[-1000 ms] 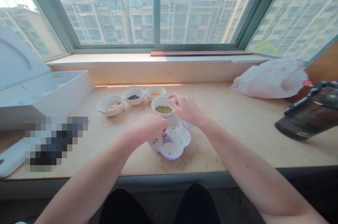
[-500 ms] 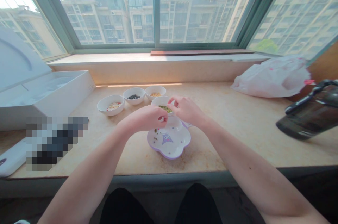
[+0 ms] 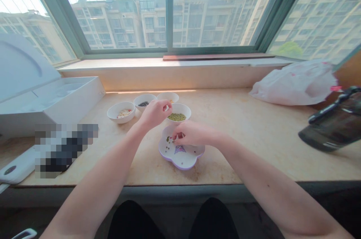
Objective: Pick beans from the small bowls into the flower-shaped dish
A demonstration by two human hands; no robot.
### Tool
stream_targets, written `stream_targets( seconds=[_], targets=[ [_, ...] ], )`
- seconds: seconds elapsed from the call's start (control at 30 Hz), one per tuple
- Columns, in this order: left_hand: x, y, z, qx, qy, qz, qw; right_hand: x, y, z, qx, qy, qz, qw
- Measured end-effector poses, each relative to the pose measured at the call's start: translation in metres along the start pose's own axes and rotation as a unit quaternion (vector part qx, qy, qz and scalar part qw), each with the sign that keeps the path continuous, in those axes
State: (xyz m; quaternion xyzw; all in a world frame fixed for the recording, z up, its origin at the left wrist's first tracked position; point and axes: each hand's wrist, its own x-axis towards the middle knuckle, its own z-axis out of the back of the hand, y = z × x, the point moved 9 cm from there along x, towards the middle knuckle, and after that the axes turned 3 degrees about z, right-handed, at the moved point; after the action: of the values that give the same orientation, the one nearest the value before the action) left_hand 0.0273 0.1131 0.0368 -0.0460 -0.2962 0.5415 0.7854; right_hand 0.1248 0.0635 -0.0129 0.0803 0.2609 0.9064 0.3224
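A white flower-shaped dish with a purple rim and a cartoon print holds a few scattered small beans. Over its upper part is my right hand, thumb and fingertips pinched together; whatever they hold is too small to name. Behind the dish stands a white bowl of green mung beans. My left hand hovers at that bowl's left side with its fingers curled into a pinch, their contents hidden. It partly covers a bowl of dark beans and a bowl of yellowish pieces.
Farther left sits a white bowl with pale pieces. An open white box and a blurred dark object lie along the left side. On the right are a plastic bag and a dark pitcher. The counter's front edge runs before my knees.
My left hand has moved from above the dish up and left, toward the bowls behind. My right hand has come down from the mung bean bowl to the dish.
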Motion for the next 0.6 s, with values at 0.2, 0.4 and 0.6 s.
stream_targets(
  seconds=[0.2, 0.4, 0.6],
  targets=[
    [0.0025, 0.0036, -0.0101, 0.036, 0.014, 0.013, 0.999, 0.0033, -0.001, -0.0044, -0.028, -0.016, 0.006, 0.999],
    [0.0036, 0.0052, -0.0115, 0.054, 0.024, 0.028, 0.998, 0.0038, 0.0012, -0.0086, -0.03, 0.002, 0.008, 1.0],
    [0.0033, 0.007, -0.0123, 0.055, 0.029, 0.024, 0.998, 0.0018, 0.0071, -0.0105, -0.051, 0.014, -0.022, 0.998]
  ],
)
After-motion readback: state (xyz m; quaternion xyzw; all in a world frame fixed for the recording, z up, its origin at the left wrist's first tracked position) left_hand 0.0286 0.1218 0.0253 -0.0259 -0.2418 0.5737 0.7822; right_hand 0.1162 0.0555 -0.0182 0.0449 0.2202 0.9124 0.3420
